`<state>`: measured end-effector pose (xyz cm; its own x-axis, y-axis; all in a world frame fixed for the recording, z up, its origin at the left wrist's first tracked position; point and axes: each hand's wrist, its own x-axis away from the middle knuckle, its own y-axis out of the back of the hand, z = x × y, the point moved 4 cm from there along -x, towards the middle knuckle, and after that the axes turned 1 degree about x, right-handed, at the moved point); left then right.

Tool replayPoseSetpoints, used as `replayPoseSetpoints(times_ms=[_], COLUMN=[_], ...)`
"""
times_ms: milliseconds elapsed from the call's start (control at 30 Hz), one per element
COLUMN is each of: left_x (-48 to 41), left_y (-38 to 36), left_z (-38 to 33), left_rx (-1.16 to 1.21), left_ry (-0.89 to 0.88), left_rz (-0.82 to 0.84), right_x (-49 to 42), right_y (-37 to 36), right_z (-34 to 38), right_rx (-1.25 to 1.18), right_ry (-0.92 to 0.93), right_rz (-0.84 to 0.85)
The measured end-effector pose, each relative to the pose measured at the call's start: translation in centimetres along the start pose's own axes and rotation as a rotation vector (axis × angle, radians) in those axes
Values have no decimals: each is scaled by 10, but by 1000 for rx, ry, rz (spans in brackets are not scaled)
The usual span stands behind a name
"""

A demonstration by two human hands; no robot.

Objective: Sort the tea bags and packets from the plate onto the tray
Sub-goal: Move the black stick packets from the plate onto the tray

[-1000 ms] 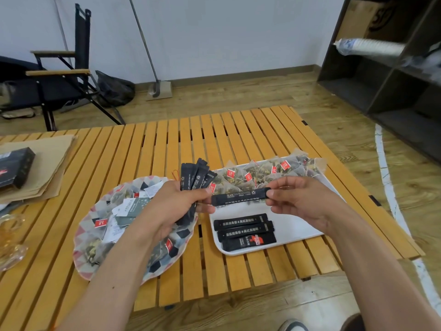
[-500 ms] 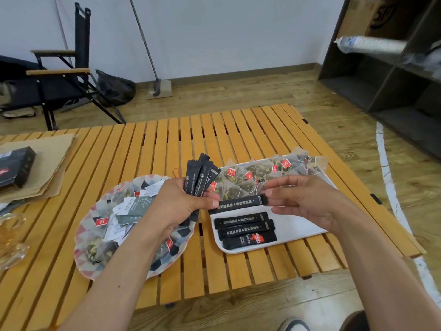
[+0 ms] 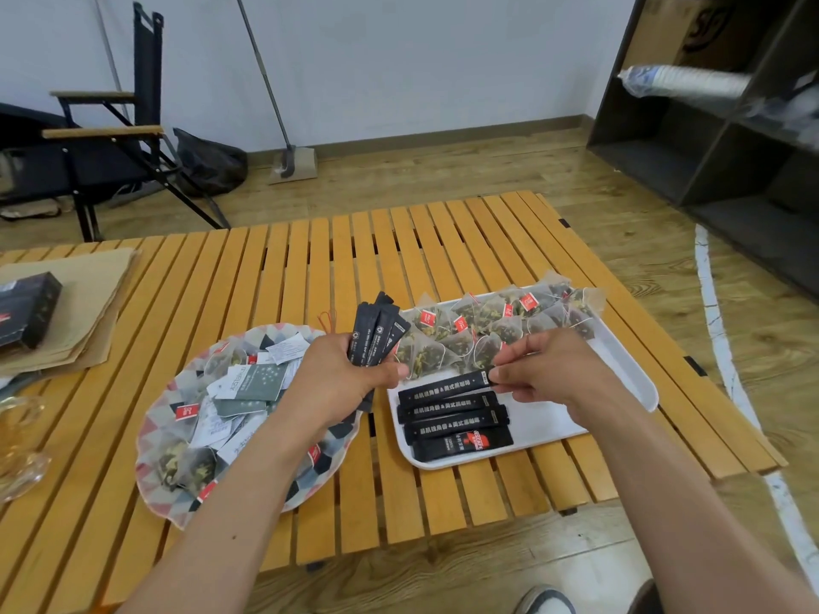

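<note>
Right hand [image 3: 547,374]: pinching one black stick packet [image 3: 443,389] by its end, low over white tray [image 3: 629,370] above three laid sticks. Left hand [image 3: 341,378]: clamped on remaining bundle [image 3: 376,334]. Plate [image 3: 168,494]: still loaded. Risk: crooked release disturbing row; bundle fanning, slipping onto surface [image 3: 310,268].

Non-task stuff I can see: slatted wooden table [image 3: 310,268] under everything. Far left on it, a black box [image 3: 26,310] sits on a stack of brown paper [image 3: 84,312]. Glass dish [image 3: 17,454] at the left edge (partly cut off). Beyond the table, far left: black folding chair [image 3: 111,139] with wooden armrests, dark bag [image 3: 208,164] just beside it. Broom [image 3: 283,126] leans on the wall. Far right: dark shelf unit [image 3: 727,135] holding a sleeve of paper cups [image 3: 682,82].
</note>
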<state>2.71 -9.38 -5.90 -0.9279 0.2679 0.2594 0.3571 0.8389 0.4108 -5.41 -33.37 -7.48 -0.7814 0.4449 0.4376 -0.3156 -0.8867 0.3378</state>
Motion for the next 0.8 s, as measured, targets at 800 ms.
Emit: replayPoseSetpoints(times_ms=[800], left_x=[3], left_y=[-7], left_z=[0], left_rx=[227], left_ry=[142], left_rz=[215], right_x=[7], right_y=[-19], right_z=[10], right_rx=[549], right_ry=[94], right_rz=[-261])
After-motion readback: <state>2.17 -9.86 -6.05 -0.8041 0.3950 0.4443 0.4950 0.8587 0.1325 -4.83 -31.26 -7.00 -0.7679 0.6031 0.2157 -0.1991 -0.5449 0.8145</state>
